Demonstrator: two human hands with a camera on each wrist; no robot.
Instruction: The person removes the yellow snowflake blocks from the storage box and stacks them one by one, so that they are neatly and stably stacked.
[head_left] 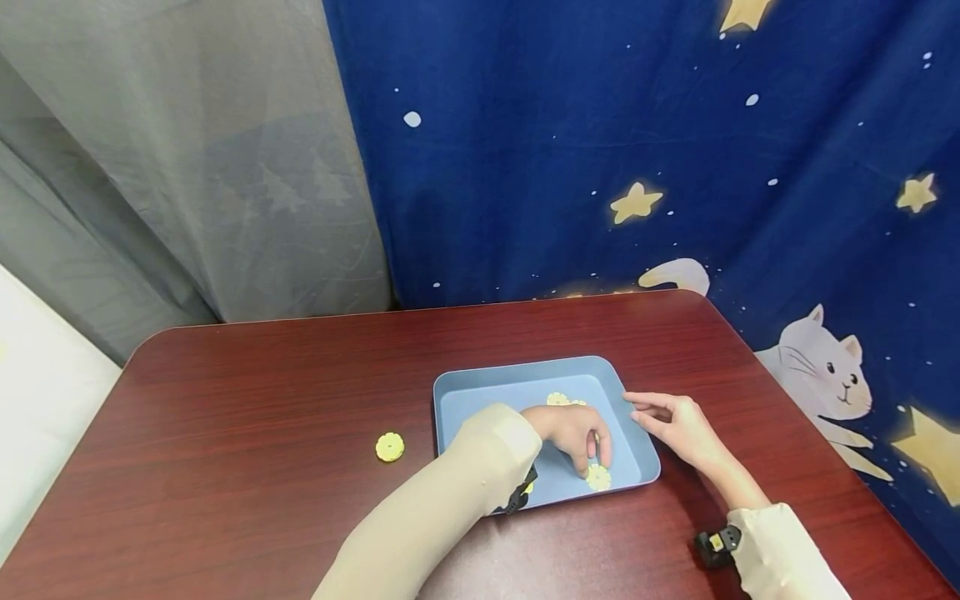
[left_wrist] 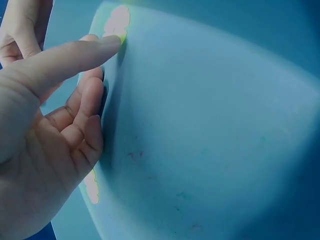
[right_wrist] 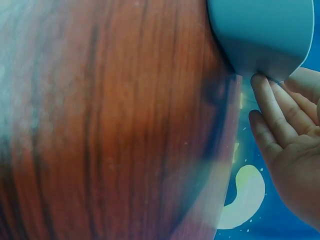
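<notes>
At least 4 yellow, round, flat discs with notched edges show. 1 loose disc [head_left: 389, 447] lies flat on the glossy, reddish-brown, wood-grained counter [head_left: 262, 400], to the left of 1 shallow, light-blue rectangular tray [head_left: 480, 392] with rounded corners and a smooth floor. The tray holds the others: 2 far discs [head_left: 557, 399] side by side toward its far edge, the rear one partly hidden by the hand, and 1 near disc [head_left: 597, 477] lying toward the near right corner. Another yellow patch peeks between the fingers.

Of 2 bare hands, the left hand [head_left: 573, 429] reaches down inside the tray, its thumb tip touching the near disc; whether its grip has taken that disc or let it go, I cannot tell. The right hand [head_left: 678, 425] is at the tray's right side, its grip relaxed, extended fingertips touching the outer wall.

2 cream fabric sleeves [head_left: 412, 517] cover the forearms, and 2 small black wrist devices [head_left: 716, 546] show. Behind hang 1 plain grey curtain [head_left: 195, 158] and 1 dark-blue curtain [head_left: 510, 167] printed with stars and 1 white cat [head_left: 825, 367].
</notes>
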